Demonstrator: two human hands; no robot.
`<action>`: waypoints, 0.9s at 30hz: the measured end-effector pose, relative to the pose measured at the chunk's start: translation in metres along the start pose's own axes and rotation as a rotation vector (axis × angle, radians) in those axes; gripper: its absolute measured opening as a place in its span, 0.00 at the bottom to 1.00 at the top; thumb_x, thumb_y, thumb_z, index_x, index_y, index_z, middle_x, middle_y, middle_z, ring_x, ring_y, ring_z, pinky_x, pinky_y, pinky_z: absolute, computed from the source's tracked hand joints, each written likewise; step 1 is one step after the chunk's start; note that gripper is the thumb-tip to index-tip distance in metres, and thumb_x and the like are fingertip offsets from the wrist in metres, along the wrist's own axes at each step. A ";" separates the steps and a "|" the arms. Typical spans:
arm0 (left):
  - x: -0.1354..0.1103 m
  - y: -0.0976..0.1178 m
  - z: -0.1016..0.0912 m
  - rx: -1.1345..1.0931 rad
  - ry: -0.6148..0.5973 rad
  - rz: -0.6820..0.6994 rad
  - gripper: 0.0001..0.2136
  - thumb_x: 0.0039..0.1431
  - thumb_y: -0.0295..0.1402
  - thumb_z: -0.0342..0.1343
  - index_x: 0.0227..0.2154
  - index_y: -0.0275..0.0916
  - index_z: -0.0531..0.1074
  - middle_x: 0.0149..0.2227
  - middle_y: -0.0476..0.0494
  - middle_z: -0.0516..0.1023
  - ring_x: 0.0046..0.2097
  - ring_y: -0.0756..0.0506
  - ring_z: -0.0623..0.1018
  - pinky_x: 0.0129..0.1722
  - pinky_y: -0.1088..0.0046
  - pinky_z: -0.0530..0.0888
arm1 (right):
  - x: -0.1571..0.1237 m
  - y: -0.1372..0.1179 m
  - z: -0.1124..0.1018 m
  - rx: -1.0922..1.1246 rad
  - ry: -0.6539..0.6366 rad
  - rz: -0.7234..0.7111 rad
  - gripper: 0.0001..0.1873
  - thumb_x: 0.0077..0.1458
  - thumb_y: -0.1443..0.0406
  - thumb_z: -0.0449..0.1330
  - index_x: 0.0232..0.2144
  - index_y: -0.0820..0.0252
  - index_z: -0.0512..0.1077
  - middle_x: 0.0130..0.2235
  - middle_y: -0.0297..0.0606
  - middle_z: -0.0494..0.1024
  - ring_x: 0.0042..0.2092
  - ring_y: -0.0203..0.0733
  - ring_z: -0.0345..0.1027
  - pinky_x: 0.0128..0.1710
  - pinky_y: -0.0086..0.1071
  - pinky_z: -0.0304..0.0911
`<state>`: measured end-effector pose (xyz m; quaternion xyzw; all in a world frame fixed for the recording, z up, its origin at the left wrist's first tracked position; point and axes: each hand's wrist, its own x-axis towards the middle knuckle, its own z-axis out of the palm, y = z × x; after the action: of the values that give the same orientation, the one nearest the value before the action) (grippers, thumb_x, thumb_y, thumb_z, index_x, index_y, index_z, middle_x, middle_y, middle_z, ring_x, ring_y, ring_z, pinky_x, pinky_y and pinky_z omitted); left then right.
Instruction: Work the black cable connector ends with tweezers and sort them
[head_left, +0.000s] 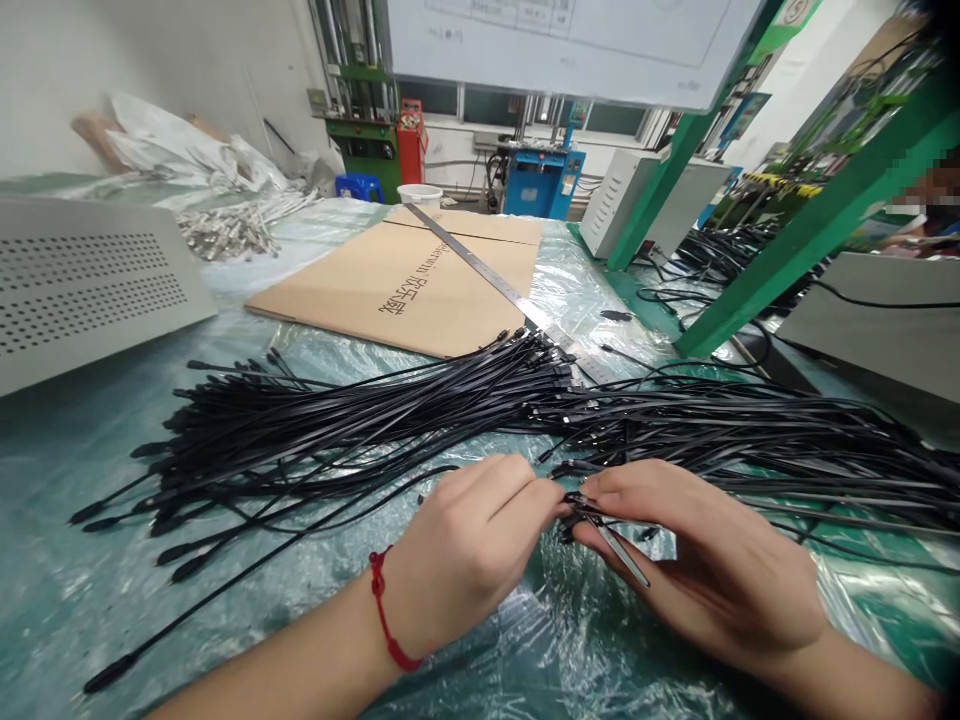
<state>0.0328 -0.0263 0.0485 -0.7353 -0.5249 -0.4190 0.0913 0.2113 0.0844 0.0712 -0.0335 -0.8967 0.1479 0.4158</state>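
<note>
A big pile of thin black cables (420, 420) lies across a table covered in clear plastic film (90, 590). Low in the middle, my left hand (469, 545), with a red string on its wrist, is curled, and its fingertips pinch a black cable end. My right hand (705, 565) meets it fingertip to fingertip and is closed on a small bunch of black cable ends (600, 525) with a thin metal-looking piece sticking out below. Both hands rest just in front of the pile.
A flat cardboard sheet (420, 285) lies behind the pile with a long steel ruler (495, 285) across it. A grey perforated metal box (82, 285) stands at the left. Green frame posts (810, 225) rise at the right, machines behind.
</note>
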 end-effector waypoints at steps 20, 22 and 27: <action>0.001 0.002 0.001 0.024 0.032 0.011 0.06 0.68 0.23 0.53 0.43 0.31 0.74 0.31 0.45 0.74 0.32 0.47 0.74 0.32 0.69 0.73 | -0.003 0.005 0.002 0.118 0.086 0.180 0.15 0.54 0.72 0.66 0.43 0.54 0.73 0.37 0.37 0.81 0.40 0.41 0.79 0.40 0.33 0.78; 0.000 0.001 0.001 0.021 0.051 0.005 0.06 0.67 0.24 0.55 0.44 0.32 0.73 0.32 0.44 0.75 0.33 0.47 0.74 0.34 0.69 0.74 | -0.002 0.008 0.005 0.164 0.134 0.342 0.13 0.56 0.70 0.66 0.43 0.54 0.72 0.39 0.38 0.79 0.39 0.39 0.78 0.39 0.31 0.77; -0.005 -0.003 0.003 -0.014 0.062 -0.016 0.09 0.66 0.25 0.57 0.48 0.34 0.73 0.33 0.45 0.74 0.34 0.48 0.74 0.33 0.69 0.73 | 0.001 0.010 0.009 0.302 0.074 0.458 0.10 0.58 0.68 0.65 0.42 0.55 0.71 0.39 0.37 0.78 0.35 0.35 0.78 0.34 0.25 0.76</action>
<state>0.0314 -0.0266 0.0426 -0.7185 -0.5246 -0.4459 0.0989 0.2030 0.0917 0.0634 -0.1780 -0.8178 0.3688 0.4043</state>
